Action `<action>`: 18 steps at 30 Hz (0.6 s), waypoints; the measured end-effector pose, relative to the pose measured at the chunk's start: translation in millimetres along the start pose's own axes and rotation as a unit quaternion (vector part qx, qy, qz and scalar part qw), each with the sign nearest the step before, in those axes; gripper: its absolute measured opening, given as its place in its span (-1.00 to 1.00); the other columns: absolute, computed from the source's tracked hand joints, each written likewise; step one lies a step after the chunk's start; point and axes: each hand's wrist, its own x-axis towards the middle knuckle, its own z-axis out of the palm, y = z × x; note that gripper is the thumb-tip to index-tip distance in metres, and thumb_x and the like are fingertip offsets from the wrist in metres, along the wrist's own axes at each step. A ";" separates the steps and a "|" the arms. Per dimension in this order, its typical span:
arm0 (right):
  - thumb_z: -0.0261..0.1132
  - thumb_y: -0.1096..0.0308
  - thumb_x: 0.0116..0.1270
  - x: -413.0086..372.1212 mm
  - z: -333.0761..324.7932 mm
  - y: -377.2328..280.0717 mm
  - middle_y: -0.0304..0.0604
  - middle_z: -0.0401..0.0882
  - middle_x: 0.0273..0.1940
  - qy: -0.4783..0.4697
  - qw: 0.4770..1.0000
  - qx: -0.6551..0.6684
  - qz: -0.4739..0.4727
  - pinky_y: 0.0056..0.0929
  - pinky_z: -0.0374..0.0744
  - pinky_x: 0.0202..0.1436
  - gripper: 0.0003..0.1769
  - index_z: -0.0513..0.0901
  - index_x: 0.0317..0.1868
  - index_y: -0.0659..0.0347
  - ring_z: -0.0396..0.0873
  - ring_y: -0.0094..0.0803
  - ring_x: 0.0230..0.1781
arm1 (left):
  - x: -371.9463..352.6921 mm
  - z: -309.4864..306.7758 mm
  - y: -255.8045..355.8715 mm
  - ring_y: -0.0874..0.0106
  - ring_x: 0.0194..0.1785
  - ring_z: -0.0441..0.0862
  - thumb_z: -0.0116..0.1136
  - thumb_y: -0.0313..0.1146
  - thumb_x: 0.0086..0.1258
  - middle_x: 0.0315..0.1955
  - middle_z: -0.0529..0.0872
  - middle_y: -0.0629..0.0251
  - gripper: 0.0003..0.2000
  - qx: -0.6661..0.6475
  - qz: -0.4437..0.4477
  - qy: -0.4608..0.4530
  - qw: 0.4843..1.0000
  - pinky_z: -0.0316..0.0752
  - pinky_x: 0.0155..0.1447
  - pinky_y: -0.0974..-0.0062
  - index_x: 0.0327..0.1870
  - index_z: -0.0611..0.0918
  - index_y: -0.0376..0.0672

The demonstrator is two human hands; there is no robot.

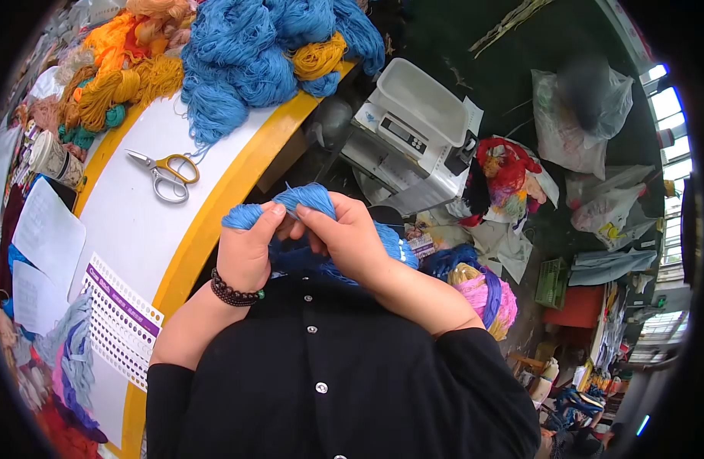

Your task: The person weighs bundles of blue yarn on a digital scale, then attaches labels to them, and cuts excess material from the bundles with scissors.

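Observation:
A skein of blue thread (304,197) is pinched between both hands in front of my chest. Its left end pokes out past the thumb of my left hand (246,243), whose wrist wears a dark beaded bracelet. The fingers of my right hand (344,232) close on the skein close by, the two thumbs almost meeting. More blue thread hangs beneath the hands and shows again beyond the right wrist. A big heap of blue thread (241,53) lies on the white table (141,222). Scissors (167,174) with one yellow and one grey handle rest there too.
A purple-and-white punched card (122,317) lies at the table's yellow edge. Orange and mustard skeins (115,88) are piled at the far left. Right of the table stands a scale (421,107) with a white tray. Plastic bags (577,115) and pink yarn (482,298) sit farther right.

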 end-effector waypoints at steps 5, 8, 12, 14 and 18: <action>0.19 0.35 0.38 0.3 -1.7 4.1 -0.30 0.63 -0.43 -0.001 0.999 0.045 0.007 -0.71 0.32 -0.55 -0.86 0.62 -0.23 0.23 0.40 -0.71 -0.58 | -2.4 7.6 2.2 0.59 -0.38 0.43 0.04 -0.37 0.41 -0.47 0.60 0.35 -0.81 -0.042 -0.003 0.034 0.999 0.30 -0.22 0.63 -0.29 0.62 -0.32; 0.19 0.34 0.38 0.3 -3.1 5.1 -0.29 0.65 -0.41 0.002 0.999 0.046 0.019 -0.72 0.32 -0.55 -0.86 0.62 -0.20 0.21 0.41 -0.70 -0.59 | -2.2 7.9 -0.1 0.59 -0.37 0.45 0.04 -0.38 0.41 -0.46 0.61 0.35 -0.81 -0.048 -0.008 0.054 0.997 0.34 -0.19 0.61 -0.25 0.63 -0.32; 0.18 0.34 0.38 -0.1 -4.0 7.7 -0.28 0.66 -0.36 0.000 0.996 0.079 0.033 -0.71 0.35 -0.52 -0.85 0.61 -0.15 0.21 0.43 -0.68 -0.56 | -1.7 2.6 -5.7 0.59 -0.33 0.49 0.05 -0.39 0.41 -0.43 0.63 0.34 -0.82 -0.037 -0.006 0.057 0.998 0.39 -0.17 0.59 -0.23 0.63 -0.32; 0.18 0.34 0.38 0.0 -5.1 10.0 -0.25 0.67 -0.33 -0.002 0.994 0.105 0.034 -0.69 0.38 -0.49 -0.85 0.60 -0.15 0.21 0.46 -0.66 -0.52 | -0.4 -0.7 -8.0 0.52 -0.29 0.55 0.04 -0.41 0.41 -0.40 0.66 0.28 -0.83 -0.067 -0.014 0.042 0.997 0.44 -0.14 0.55 -0.20 0.62 -0.33; 0.17 0.35 0.38 3.7 -5.8 11.8 -0.17 0.66 -0.25 -0.004 0.982 0.190 0.017 -0.58 0.48 -0.36 -0.85 0.58 -0.16 0.24 0.55 -0.57 -0.38 | 0.1 3.6 -4.5 0.44 -0.26 0.58 0.01 -0.41 0.41 -0.31 0.68 0.20 -0.82 -0.117 -0.040 0.017 0.992 0.49 -0.05 0.46 -0.16 0.60 -0.32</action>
